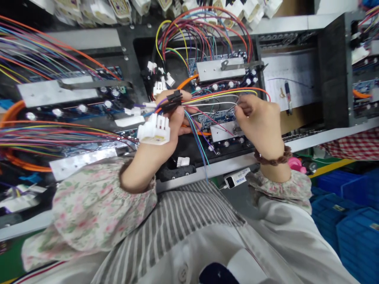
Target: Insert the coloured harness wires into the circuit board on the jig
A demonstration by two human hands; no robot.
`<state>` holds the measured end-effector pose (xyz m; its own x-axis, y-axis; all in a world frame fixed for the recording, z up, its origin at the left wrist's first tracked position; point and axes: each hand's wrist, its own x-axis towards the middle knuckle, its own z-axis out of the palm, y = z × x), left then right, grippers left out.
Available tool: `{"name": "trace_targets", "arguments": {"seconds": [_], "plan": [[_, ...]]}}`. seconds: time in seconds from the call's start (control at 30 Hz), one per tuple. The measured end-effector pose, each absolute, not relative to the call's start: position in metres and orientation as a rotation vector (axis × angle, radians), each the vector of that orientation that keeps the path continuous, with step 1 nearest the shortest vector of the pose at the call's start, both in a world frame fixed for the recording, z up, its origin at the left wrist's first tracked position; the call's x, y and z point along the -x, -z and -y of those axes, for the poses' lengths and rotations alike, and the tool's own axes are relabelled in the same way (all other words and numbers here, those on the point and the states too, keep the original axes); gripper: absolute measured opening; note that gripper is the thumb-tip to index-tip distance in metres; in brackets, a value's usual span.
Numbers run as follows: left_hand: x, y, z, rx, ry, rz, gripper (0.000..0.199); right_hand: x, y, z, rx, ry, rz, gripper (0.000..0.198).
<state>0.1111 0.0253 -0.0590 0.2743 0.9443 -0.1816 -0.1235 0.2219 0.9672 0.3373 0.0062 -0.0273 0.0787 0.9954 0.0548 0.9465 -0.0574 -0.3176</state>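
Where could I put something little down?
Maybe on the paper, between the pen and the black wall, below the thin dark wire. It's crowded between the left hand and right hand, where colored wires stretch, and beside the left hand, where white connectors bunch.

Workshop for electronics assembly, as shown by: blue printed circuit boards (219, 116) with flat silver metal plates (60, 92), lying in black fixtures (333, 75) along a long, metal-edged desk (296, 24); bundles of thin multicoloured wires (204, 96); massed white plastic connectors (102, 12); blue plastic crates (359, 236) standing lower, at right.
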Motion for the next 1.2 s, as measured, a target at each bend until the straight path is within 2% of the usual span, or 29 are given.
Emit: {"name": "trace_targets", "arguments": {"seconds": [0.2,0.43,0.67,0.8,1.0,1.2], "plan": [[-0.112,0.057,-0.024,-1.082,-0.953,-0.996,0.035,-0.333,0.02,-0.008,2.12,-0.134,1.992,0.019],[-0.116,0.051,-0.023,-0.988,-0.951,-1.007,0.029,-0.342,0.032,-0.015,1.988,-0.312,1.911,0.014],[-0.118,0.05,-0.022,-1.031,-0.939,-1.018,0.028,-0.343,0.021,-0.009,2.061,-0.194,1.971,0.018],[-0.119,0.058,-0.021,-1.056,-0.997,-1.005,0.026,-0.343,0.021,-0.01,2.101,-0.255,1.987,0.02],[-0.12,0.072,-0.023,-1.065,-1.021,-0.951,0.035,-0.342,0.022,-0.011,2.094,-0.274,1.981,0.02],[-0.116,0.056,-0.021,-1.064,-0.979,-1.024,0.034,-0.342,0.013,-0.004,2.081,-0.271,1.934,0.021]]}}
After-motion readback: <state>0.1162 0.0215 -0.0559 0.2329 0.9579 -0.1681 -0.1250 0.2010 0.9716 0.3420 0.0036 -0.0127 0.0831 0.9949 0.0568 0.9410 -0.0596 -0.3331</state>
